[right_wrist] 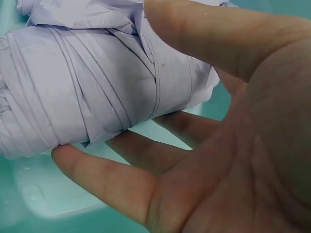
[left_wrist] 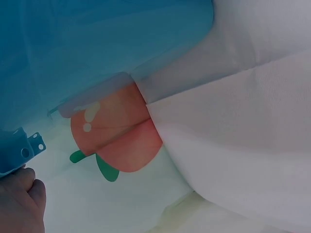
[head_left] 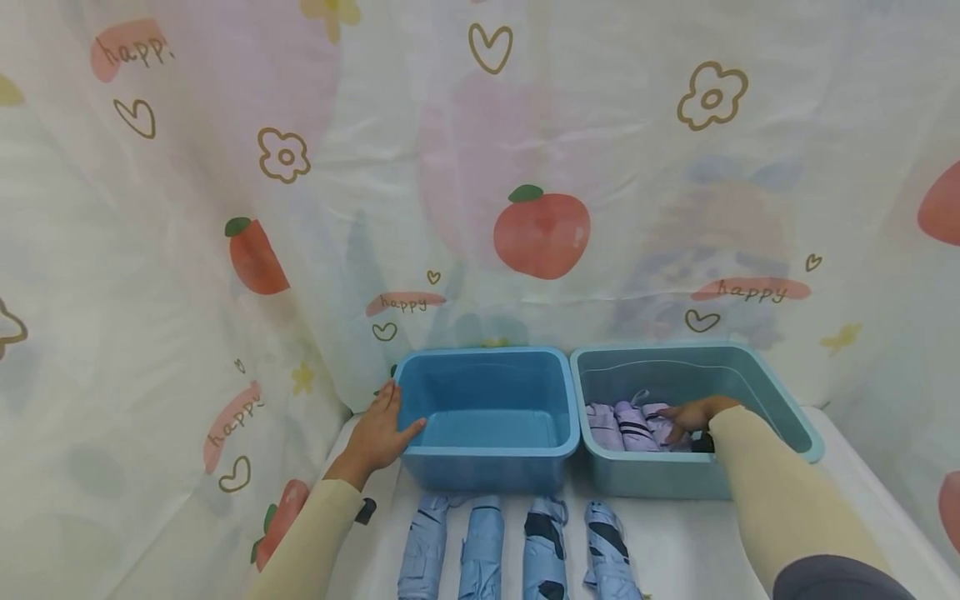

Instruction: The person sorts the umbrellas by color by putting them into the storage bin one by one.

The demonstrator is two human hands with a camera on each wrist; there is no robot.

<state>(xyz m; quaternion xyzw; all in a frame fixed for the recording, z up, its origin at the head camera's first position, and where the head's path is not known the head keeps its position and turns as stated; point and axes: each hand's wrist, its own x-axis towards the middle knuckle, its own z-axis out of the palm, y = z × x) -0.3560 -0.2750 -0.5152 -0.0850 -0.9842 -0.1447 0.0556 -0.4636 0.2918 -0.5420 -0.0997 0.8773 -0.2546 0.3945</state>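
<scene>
My left hand (head_left: 377, 435) rests on the left rim of the blue bin (head_left: 487, 452), its fingers extended along the side and the thumb reaching over the edge. Inside the grey-green bin (head_left: 660, 479) to the right, my right hand (head_left: 697, 414) holds the rightmost of the lavender folded umbrellas, which lie side by side. Close up in the right wrist view, this wrapped umbrella (right_wrist: 97, 82) sits between the thumb above and the fingers along its lower side. A second lavender umbrella (head_left: 635, 427) lies just left of it.
Several light blue folded umbrellas (head_left: 482, 550) lie in a row in front of the bins, some with black patches. A small black object (head_left: 365, 511) is by my left wrist. Printed curtain (head_left: 540, 308) stands close behind the bins and along the sides.
</scene>
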